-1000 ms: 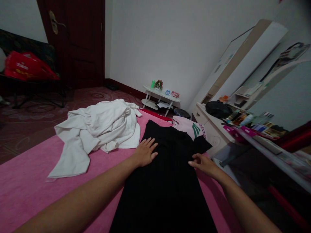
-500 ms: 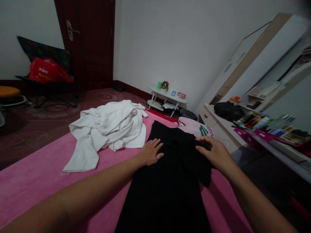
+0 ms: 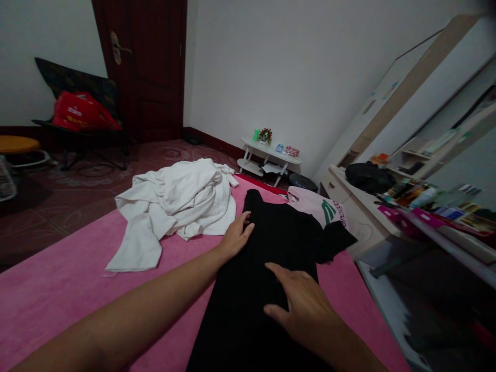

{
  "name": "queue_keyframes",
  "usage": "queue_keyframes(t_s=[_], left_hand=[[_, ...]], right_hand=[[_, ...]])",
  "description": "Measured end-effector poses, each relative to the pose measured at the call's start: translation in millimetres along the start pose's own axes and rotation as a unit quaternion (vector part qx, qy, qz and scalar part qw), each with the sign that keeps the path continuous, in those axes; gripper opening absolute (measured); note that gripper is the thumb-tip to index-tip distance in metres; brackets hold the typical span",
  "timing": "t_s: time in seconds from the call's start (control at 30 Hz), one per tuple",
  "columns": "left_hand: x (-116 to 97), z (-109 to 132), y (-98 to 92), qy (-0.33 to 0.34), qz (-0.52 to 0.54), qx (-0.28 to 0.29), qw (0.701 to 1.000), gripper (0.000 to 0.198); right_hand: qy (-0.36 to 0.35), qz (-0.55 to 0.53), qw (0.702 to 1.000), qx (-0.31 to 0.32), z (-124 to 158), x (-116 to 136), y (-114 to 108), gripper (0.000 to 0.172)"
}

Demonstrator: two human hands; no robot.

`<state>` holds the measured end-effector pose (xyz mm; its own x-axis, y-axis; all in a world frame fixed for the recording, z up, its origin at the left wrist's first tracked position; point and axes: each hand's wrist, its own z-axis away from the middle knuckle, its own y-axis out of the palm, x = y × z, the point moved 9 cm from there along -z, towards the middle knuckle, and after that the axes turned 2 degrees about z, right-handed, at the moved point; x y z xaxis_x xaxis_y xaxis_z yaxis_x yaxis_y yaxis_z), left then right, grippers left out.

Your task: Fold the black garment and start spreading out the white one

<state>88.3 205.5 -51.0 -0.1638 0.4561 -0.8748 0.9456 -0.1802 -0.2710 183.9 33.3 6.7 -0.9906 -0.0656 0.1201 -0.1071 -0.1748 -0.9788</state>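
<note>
A black short-sleeved garment [image 3: 267,248] lies lengthwise on a pink bed cover [image 3: 174,289], its lower end running out of the bottom of the view. One sleeve sticks out to the right. At the garment's left edge rests my left hand [image 3: 235,238], its thumb apart from the fingers and nothing visibly gripped. My right hand [image 3: 300,299] is over the middle of the garment, thumb and forefinger spread; its other fingers are partly hidden. Whether it touches the cloth I cannot tell.
A crumpled white garment [image 3: 186,196] lies to the left on the bed. Beyond the black one is a pink printed shirt [image 3: 313,201]. A cluttered dresser [image 3: 349,201] stands at right, a small white table [image 3: 267,155] by the wall, and a chair with a red bag [image 3: 83,111] at left.
My right hand has let go of the right sleeve, now spread outward, and moved down and left over the garment. My left hand has turned at the left edge.
</note>
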Motion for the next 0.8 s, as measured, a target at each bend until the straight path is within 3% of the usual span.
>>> queue_keyframes(t_s=[0.1,0.2,0.3,0.37,0.43,0.5,0.53,0.57,0.6,0.7,0.73,0.8], left_hand=[[2,-4,-1.4,-0.001,-0.005,-0.018,1.0,0.046],[1,-21,-1.6,0.003,-0.021,-0.022,1.0,0.049],[-3,-56,2.5,-0.005,-0.058,-0.008,0.998,0.057],[0,-83,9.0,-0.034,-0.086,0.015,0.996,0.063],[6,-107,16.7,-0.066,-0.107,0.039,0.991,0.068],[11,-125,24.2,-0.075,-0.12,0.057,0.988,0.072],[13,-132,27.9,-0.074,-0.127,0.065,0.987,0.074],[16,-137,31.6,-0.07,-0.133,0.072,0.986,0.076],[18,-142,35.3,-0.063,-0.139,0.078,0.985,0.078],[25,-150,46.7,-0.037,-0.152,0.089,0.984,0.079],[27,-153,50.4,-0.029,-0.155,0.09,0.983,0.078],[31,-159,57.7,-0.016,-0.161,0.088,0.983,0.07]], right_hand=[[0.064,0.026,0.997,0.029,4,-23,-5,0.043],[0.052,0.006,0.999,-0.002,4,-11,-21,0.033],[0.004,-0.097,0.995,-0.02,4,21,-35,0.048],[-0.048,-0.21,0.976,0.042,5,43,-32,0.065],[-0.125,-0.335,0.918,0.17,10,68,-19,0.075],[-0.183,-0.448,0.825,0.292,14,83,-8,0.071],[-0.194,-0.494,0.788,0.311,10,82,-5,0.065],[-0.192,-0.528,0.775,0.289,0,74,-4,0.058],[-0.182,-0.54,0.79,0.227,-14,61,-3,0.052],[-0.144,-0.409,0.901,-0.021,-43,18,-3,0.039],[-0.143,-0.339,0.928,-0.052,-46,13,3,0.042],[-0.157,-0.228,0.96,-0.032,-46,17,27,0.057]])
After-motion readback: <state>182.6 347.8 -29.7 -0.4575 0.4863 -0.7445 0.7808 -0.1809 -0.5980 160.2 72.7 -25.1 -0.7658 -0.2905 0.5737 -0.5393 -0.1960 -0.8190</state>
